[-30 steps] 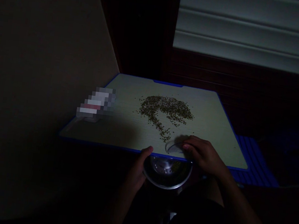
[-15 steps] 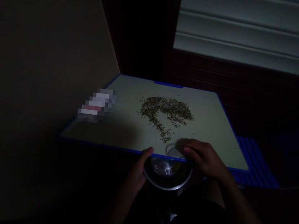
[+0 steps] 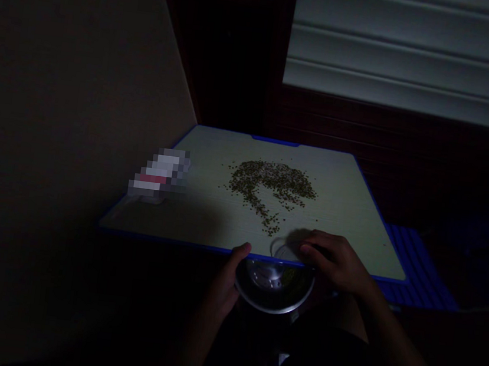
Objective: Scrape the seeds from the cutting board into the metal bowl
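Note:
On the pale board with blue edging (image 3: 347, 219) lies a curved spread of small brownish-green seeds or beans (image 3: 267, 180). My right hand (image 3: 337, 260) is at the board's near edge, pinching a clear round lid-like disc (image 3: 287, 249) that rests on the surface. Below that edge sits a shiny metal bowl (image 3: 271, 308), with some greenish grains (image 3: 293, 278) inside. My left hand (image 3: 227, 282) is at the bowl's left rim, its thumb lying over the board's edge. The other left fingers are mostly hidden.
A blurred-out white and red package (image 3: 160, 175) stands at the board's left side. A wall (image 3: 84, 68) rises on the left. Blue striped cloth (image 3: 416, 269) shows beyond the right edge. Behind is a white slatted panel (image 3: 412, 55). The room is very dark.
The whole view has shifted slightly, so everything sits a little lower. Both hands, the disc and the seeds keep nearly the same places on the board.

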### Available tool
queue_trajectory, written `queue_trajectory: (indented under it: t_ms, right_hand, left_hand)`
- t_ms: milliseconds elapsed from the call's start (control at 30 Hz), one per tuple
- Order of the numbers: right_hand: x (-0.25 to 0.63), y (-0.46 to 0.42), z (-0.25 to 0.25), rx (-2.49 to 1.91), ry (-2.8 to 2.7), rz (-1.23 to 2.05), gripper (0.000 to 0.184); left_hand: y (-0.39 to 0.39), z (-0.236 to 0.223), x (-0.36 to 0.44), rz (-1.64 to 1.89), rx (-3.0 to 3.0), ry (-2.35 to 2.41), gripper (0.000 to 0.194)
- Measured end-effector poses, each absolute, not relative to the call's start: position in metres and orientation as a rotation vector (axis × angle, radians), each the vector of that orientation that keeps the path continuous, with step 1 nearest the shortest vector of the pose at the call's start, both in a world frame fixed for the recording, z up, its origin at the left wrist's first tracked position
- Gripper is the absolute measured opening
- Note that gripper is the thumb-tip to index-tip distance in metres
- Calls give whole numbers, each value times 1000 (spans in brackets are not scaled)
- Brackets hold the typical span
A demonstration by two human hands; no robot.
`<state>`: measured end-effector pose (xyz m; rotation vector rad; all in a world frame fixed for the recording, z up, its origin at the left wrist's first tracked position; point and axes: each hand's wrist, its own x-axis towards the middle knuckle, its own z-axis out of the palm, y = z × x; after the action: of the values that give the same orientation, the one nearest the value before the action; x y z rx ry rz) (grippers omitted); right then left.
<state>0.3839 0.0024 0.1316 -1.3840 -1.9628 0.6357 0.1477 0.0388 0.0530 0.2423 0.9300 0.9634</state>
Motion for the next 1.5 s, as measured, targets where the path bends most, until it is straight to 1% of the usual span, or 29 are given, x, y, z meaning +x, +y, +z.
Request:
queue_trajectory:
  t_ms: [100, 233, 367, 567, 800, 1067, 1333, 1500]
  right_hand:
    - [383, 9, 129, -1497, -1822, 536, 27]
    - [386, 25, 124, -1627, -1646, 354, 31]
    - [388, 37, 120, -1684, -1643, 309, 34]
    - [389, 37, 120, -1647, -1746, 364, 35]
    - [389, 34, 120, -1583, -1760, 416, 32]
    - [387, 30, 124, -1544, -1800, 450, 30]
    - [388, 29, 124, -1509, -1826, 487, 31]
    - [386, 26, 126, -1494, -1835, 522, 31]
  left_hand:
    - [39, 53, 148, 957, 241, 934, 37]
    - [39, 53, 149, 971, 199, 961, 34]
    - [39, 52, 149, 982, 226, 926, 36]
    - [38, 53, 149, 978, 235, 945, 30]
    - [39, 54, 150, 985, 231, 962, 28]
    - [38, 51, 149, 979, 233, 966, 32]
    - [38, 55, 150, 998, 239, 955, 30]
    - [38, 60, 151, 941, 205, 979, 29]
